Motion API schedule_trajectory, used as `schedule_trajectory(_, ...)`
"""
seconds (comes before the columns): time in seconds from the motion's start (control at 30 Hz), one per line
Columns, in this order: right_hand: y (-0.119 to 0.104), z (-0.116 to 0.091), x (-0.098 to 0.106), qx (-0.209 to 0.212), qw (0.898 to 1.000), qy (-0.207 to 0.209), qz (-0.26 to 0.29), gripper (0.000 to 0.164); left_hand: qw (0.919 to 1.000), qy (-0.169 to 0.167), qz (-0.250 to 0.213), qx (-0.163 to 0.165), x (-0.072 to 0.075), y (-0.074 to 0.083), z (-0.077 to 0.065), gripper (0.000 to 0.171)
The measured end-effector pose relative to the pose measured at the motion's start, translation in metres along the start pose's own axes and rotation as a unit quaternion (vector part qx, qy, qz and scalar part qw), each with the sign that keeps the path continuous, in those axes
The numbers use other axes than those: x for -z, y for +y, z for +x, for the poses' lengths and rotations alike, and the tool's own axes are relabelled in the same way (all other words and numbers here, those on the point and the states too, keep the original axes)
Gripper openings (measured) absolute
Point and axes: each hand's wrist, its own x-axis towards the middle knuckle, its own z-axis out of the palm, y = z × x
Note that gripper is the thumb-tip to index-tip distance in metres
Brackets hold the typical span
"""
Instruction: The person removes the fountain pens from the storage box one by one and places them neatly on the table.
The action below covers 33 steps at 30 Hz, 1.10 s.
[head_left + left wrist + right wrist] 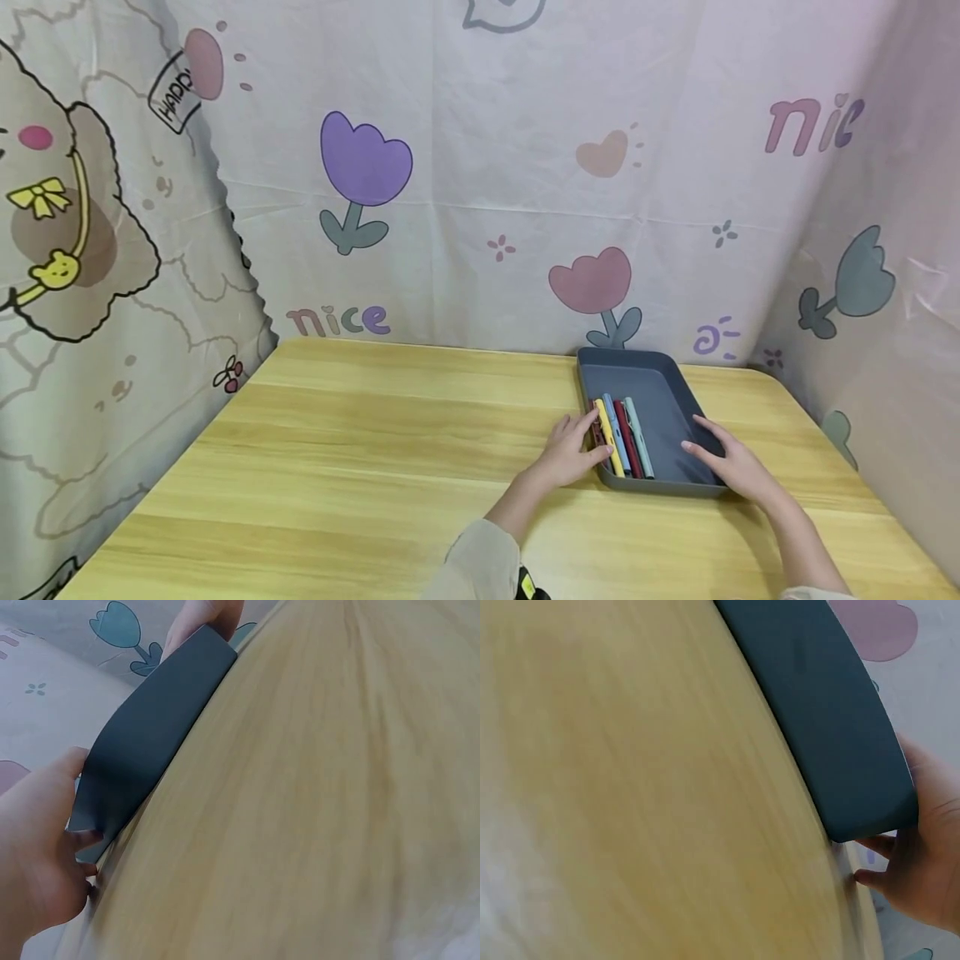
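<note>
Yellow wood-grain table [360, 450], grey tray [671, 417] on it, flower-printed cloth [480, 150] behind

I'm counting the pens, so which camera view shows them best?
The head view: it looks into the tray, where the pens lie side by side. The wrist views show none of them: there the tray's side blocks the view.

The tray [669, 408] has one plain colour, a dark grey with some blue. The pens are of different colours: a brown pen [597, 432], a yellow pen [609, 439], a blue pen [618, 435], a dark red pen [628, 440] and a pale blue-green pen [639, 437]. The table [375, 417] shows light yellow wood grain. The wall cloth [465, 167] is whitish, with printed purple, pink and grey-blue flowers. The sleeve [480, 562] is pale beige-grey.
</note>
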Motion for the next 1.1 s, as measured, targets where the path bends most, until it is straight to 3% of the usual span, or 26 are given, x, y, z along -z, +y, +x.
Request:
schedule_trajectory(0.3,-0.008,-0.001,-0.001,-0.012,1.0,-0.007,-0.005,0.075,0.9995,0.008,-0.031,-0.007,0.006,0.003,-0.003,0.062)
schedule_trajectory(0.67,-0.023,-0.004,-0.015,-0.013,1.0,-0.005,-0.007,0.075,0.9962,0.014,-0.084,0.019,0.014,-0.007,-0.011,0.055)
schedule_trajectory(1.1,-0.044,0.003,-0.028,0.01,1.0,0.003,-0.021,0.072,0.9954,0.027,-0.09,0.015,0.037,-0.017,-0.021,0.054)
